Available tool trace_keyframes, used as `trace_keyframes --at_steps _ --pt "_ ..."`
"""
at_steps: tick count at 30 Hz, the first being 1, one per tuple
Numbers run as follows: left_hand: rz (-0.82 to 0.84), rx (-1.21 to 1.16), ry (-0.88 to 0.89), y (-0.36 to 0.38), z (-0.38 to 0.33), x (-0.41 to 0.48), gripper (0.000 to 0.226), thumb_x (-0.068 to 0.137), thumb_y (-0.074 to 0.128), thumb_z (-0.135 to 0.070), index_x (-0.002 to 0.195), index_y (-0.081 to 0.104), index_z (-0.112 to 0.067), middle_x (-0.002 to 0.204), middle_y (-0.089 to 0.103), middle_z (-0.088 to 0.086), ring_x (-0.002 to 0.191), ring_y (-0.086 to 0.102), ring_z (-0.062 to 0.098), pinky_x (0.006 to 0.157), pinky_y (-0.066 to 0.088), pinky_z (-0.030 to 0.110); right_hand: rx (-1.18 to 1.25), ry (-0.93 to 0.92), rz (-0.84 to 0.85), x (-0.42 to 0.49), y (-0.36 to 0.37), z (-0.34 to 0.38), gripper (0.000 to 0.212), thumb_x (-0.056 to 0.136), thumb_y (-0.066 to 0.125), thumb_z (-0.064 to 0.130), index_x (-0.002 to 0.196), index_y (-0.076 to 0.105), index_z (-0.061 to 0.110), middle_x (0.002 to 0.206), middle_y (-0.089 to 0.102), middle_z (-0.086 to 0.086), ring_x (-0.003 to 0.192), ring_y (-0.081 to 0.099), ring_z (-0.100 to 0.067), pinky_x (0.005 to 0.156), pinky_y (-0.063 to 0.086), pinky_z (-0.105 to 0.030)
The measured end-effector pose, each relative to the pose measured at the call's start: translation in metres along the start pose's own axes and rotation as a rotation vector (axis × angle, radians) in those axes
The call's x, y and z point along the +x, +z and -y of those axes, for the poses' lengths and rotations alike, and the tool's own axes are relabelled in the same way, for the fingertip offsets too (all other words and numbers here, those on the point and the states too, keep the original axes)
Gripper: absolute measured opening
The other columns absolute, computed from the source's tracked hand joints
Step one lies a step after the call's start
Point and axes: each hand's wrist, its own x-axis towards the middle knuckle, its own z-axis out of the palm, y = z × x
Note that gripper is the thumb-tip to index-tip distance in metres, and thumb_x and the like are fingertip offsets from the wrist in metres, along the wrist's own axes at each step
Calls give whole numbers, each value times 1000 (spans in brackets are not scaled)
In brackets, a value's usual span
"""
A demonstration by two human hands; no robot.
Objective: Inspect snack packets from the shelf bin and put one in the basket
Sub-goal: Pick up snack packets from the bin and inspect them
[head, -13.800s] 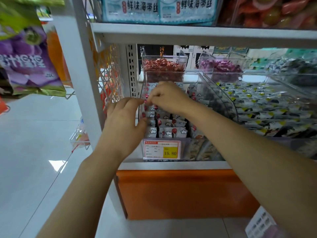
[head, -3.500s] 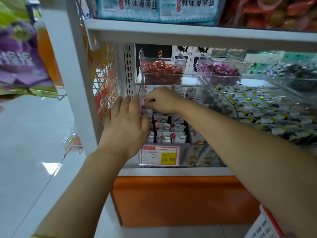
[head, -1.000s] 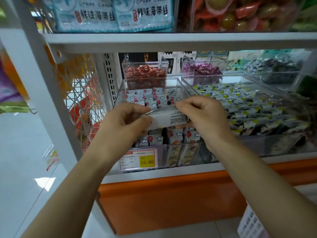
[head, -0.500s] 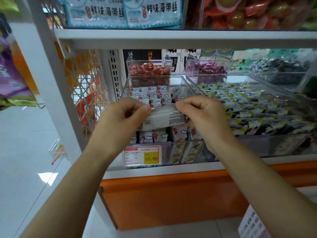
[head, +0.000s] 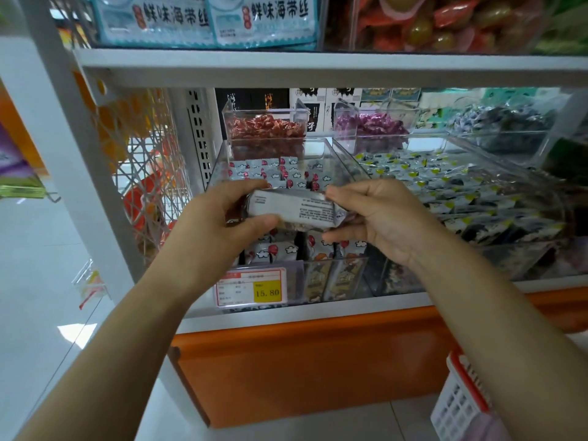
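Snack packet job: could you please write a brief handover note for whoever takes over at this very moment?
Hands: the left hand pinches the snack packet at its left end, the right hand at its right end.
Things: the packet is held level in front of the clear bin, printed back towards the camera. The basket is low on the right, mostly out of frame.
Done: one packet out, under inspection.
Left: finish checking, put one in the basket.
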Motion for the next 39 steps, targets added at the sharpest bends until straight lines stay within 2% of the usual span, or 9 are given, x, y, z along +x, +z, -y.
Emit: trace_keyframes --at_steps 5,8,11,15,19,23,26,32,39 --pt "-124 15 -59 1 8 4 47 88 59 -24 133 50 -15 111 67 1 86 67 5 87 53 31 52 -124 69 1 11 -5 18 75 66 28 87 69 15 87 70 -4 77 70 -16 66 59 -26" --pt "-147 -16 -61 3 8 3 48 89 58 -24 135 48 -14 114 66 3 76 68 1 78 54 26 -278 -275 -2 -2 15 -6 31 80 69 13 110 63 20 91 66 9 66 69 -8 64 57 -20" --pt "-235 129 -11 -3 10 8 52 90 57 -27 138 41 -18 125 57 -3 93 63 5 72 43 15 -401 -374 -236 0 15 -4 37 86 66 15 121 59 10 101 64 3 61 67 -3 57 53 -14" --pt "-349 144 -10 -20 14 26 45 93 53 -15 137 43 -16 134 53 -1 113 55 10 81 45 16 -566 -465 -400 6 10 1 39 85 68 22 120 61 8 105 58 8 89 68 -23 88 53 -39" --pt "-120 318 -47 -5 11 41 48 96 45 -11 143 33 -16 142 44 5 122 47 15 91 34 15 -594 -476 -399 7 11 1 33 84 69 21 114 64 10 85 49 27 83 68 -20 83 51 -27" --pt "132 488 -153 16 10 79 42 99 38 -19 138 30 -7 125 52 15 92 53 22 74 40 25 -562 -454 -393 11 11 0 31 84 68 21 113 64 10 81 49 26 81 68 -20 81 53 -31" --pt "269 549 -269 28 27 98 47 100 29 -33 137 25 -6 135 46 23 118 45 34 100 37 42 -561 -447 -407 12 10 0 33 84 68 22 115 63 11 83 50 23 80 68 -19 81 53 -30" --pt "297 757 -339 32 47 105 58 96 22 -47 140 20 -10 141 35 26 130 32 42 106 30 55 -540 -414 -414 13 8 -3 35 85 67 22 118 61 10 69 50 19 68 69 -13 79 55 -35" --pt "386 1062 -347 25 23 86 58 97 15 -42 145 20 -11 150 23 21 137 14 45 107 24 53 -508 -394 -411 17 13 -1 35 85 67 24 117 61 10 89 56 15 82 69 -23 87 53 -43"
